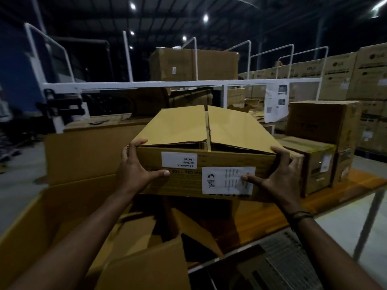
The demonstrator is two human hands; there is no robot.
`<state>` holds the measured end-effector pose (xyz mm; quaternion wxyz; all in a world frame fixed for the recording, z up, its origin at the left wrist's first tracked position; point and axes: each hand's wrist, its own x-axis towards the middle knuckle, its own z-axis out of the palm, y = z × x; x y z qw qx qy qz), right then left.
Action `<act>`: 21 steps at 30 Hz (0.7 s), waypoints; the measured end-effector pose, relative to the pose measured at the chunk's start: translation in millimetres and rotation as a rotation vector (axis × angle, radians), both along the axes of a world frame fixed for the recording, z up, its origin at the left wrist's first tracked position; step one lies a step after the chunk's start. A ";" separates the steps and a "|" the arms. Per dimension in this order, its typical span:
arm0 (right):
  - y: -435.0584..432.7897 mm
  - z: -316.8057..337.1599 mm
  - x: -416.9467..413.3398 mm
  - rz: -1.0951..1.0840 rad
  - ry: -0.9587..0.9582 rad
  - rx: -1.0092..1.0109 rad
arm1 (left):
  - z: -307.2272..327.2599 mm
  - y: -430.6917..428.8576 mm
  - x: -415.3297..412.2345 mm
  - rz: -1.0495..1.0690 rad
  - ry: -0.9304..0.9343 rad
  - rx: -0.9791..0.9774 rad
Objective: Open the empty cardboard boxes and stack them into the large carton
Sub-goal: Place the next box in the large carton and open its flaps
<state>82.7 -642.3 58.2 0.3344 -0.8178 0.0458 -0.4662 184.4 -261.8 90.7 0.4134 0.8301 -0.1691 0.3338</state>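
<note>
The left grip [134,170] clamps the near left corner of the cardboard box [178,126], fingers hooked over the top edge and thumb flat on the near face. The right grip [278,176] holds the near right corner, fingers spread round the side and thumb on a white label [228,181]. The box is tan and held in the air. Its two top flaps are folded down with a slit between them and their near edges slightly lifted. A second white label [179,160] reads upside down. Below and to the near left is the large carton [41,216], open, beside the orange counter [261,216].
</note>
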 end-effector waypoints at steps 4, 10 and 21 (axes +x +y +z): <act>53.4 -3.2 -0.1 0.121 -0.012 0.005 | -2.1 62.0 -29.9 0.064 -0.012 -0.028; 135.3 -9.2 -2.7 0.236 0.015 0.019 | -12.0 144.1 -76.7 0.173 0.009 -0.057; 236.4 -31.3 -9.6 0.336 0.125 -0.082 | -57.5 247.1 -140.6 0.394 0.128 -0.030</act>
